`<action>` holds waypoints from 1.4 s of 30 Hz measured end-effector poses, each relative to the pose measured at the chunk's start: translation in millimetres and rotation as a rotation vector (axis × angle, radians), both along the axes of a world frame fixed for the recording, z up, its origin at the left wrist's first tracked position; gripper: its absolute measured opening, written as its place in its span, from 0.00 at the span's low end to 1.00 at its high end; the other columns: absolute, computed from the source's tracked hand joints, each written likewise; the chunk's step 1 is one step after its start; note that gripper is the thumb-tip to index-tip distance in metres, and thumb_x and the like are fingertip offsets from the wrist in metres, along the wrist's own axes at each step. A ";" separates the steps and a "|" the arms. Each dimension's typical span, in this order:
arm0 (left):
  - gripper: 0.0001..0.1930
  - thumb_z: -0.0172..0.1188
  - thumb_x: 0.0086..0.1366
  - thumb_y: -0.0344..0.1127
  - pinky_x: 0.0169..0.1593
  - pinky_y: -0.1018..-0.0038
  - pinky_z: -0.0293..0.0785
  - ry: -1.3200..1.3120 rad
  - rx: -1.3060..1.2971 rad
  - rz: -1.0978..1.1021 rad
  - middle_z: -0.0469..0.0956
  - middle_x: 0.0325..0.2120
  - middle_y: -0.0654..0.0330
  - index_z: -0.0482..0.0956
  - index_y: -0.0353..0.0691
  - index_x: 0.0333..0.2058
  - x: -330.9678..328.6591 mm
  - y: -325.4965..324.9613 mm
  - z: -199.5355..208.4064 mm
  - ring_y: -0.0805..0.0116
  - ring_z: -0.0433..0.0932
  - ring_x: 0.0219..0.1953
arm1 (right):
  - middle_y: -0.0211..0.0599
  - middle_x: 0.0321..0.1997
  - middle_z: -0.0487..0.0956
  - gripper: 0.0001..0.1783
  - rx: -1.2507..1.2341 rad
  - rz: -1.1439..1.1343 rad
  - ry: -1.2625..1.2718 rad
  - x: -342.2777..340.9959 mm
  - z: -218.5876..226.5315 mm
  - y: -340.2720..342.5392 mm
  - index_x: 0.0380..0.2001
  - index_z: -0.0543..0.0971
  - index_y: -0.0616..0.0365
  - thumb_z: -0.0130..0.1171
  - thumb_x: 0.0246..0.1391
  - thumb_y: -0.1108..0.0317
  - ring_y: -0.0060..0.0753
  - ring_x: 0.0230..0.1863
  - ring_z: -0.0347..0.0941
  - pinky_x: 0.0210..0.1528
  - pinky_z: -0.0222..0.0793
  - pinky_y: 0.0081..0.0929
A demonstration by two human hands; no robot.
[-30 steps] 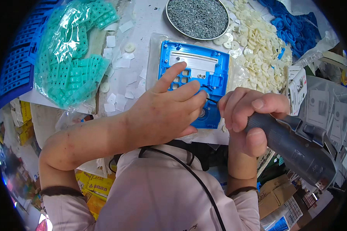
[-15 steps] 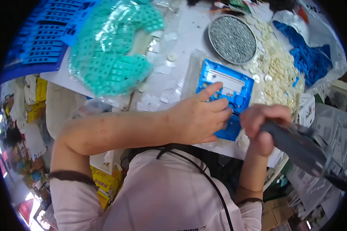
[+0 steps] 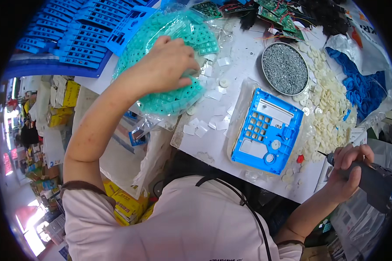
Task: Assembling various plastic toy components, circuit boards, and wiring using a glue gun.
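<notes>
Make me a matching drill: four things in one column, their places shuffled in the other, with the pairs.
1. Left hand
2. Screwdriver
3. Screws
4. Blue case

A. Inside a round dish
B. In the right hand
C. Lying near the table's front edge
D. At the green plastic pieces

Pairs: 1-D; 2-B; 3-A; 4-C

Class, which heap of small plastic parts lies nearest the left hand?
The green square plastic pieces, under the left hand; the cream plastic discs and dark blue plastic parts lie farther right.

Hands (image 3: 171, 64): 2 | power screwdriver (image 3: 372, 185): 1 | central blue casing (image 3: 276, 134): 1 | screw dish (image 3: 262, 65): 1
</notes>
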State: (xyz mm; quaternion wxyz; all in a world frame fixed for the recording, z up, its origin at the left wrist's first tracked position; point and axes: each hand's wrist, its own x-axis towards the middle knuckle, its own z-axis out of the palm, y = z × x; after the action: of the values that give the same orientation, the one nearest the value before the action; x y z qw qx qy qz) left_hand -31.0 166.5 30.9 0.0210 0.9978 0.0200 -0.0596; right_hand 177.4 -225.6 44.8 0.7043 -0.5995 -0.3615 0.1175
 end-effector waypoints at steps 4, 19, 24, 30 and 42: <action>0.09 0.68 0.55 0.33 0.64 0.47 0.54 0.034 -0.080 -0.064 0.76 0.41 0.65 0.83 0.46 0.37 -1.5 -5.8 -9.4 0.62 0.73 0.51 | 0.29 0.26 0.68 0.29 0.001 0.023 -0.025 3.8 -3.3 -0.8 0.60 0.68 0.60 0.56 0.62 0.54 0.24 0.24 0.62 0.33 0.62 0.27; 0.17 0.69 0.46 0.24 0.40 0.66 0.79 -0.867 -0.155 -0.207 0.82 0.42 0.56 0.83 0.41 0.39 -18.1 -48.6 16.8 0.56 0.81 0.40 | 0.51 0.49 0.77 0.19 0.205 -0.615 -0.924 -55.6 27.4 -14.9 0.50 0.72 0.61 0.60 0.60 0.63 0.54 0.50 0.73 0.53 0.73 0.44; 0.20 0.69 0.44 0.22 0.39 0.64 0.79 -0.861 -0.365 -0.249 0.82 0.44 0.54 0.82 0.39 0.41 -29.5 -89.9 7.8 0.54 0.80 0.41 | 0.42 0.53 0.76 0.37 -0.377 0.114 -0.574 -87.9 12.4 44.7 0.51 0.74 0.55 0.79 0.36 0.63 0.50 0.53 0.69 0.54 0.66 0.46; 0.23 0.68 0.44 0.20 0.42 0.65 0.79 -0.856 -0.724 -0.124 0.81 0.46 0.52 0.79 0.38 0.43 -33.0 -124.5 -8.1 0.53 0.80 0.41 | 0.44 0.52 0.77 0.28 -0.247 0.159 -0.414 -97.7 -16.1 87.2 0.45 0.78 0.56 0.75 0.37 0.70 0.49 0.51 0.73 0.52 0.68 0.43; 0.23 0.68 0.50 0.19 0.42 0.68 0.77 -0.519 -1.109 0.207 0.79 0.46 0.52 0.78 0.38 0.46 -50.9 -167.0 -41.8 0.57 0.80 0.43 | 0.37 0.35 0.81 0.14 -0.401 0.418 -0.434 -69.7 -11.4 61.9 0.39 0.82 0.59 0.68 0.46 0.75 0.43 0.34 0.78 0.37 0.74 0.34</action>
State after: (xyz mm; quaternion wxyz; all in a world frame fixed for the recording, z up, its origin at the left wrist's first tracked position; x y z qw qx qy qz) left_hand -81.9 -0.6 -10.9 0.5462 0.8132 0.0771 0.1857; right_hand 107.7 -163.7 33.4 0.4401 -0.6499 -0.5872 0.1978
